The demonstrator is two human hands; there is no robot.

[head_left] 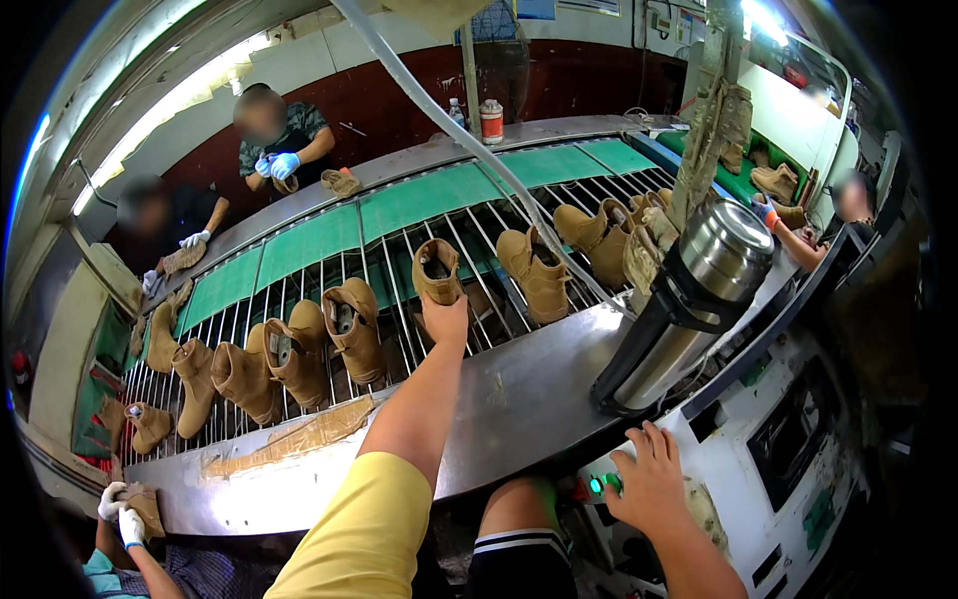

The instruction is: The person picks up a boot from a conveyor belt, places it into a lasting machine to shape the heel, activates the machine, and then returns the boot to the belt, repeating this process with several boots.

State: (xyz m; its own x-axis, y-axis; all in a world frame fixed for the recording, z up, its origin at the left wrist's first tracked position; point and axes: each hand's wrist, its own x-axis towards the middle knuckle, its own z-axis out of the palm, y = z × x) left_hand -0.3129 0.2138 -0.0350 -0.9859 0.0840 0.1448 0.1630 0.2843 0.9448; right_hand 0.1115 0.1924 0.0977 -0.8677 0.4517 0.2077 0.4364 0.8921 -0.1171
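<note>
My left hand (445, 317) reaches out over the steel ledge and grips a tan suede boot (437, 270) by its heel on the wire-rack conveyor (399, 250). Other tan boots stand on the rack to either side, one pair (299, 354) left of it and another boot (534, 272) to its right. My right hand (649, 477) rests with spread fingers on the white machine panel (758, 479), fingertips beside a lit green button (602, 484). It holds nothing.
A steel flask (684, 299) stands on the ledge close to my right arm. A clear hose (469, 140) crosses overhead. Other workers in gloves (282, 165) handle boots across the conveyor, at lower left (125, 514) and at right (788, 235).
</note>
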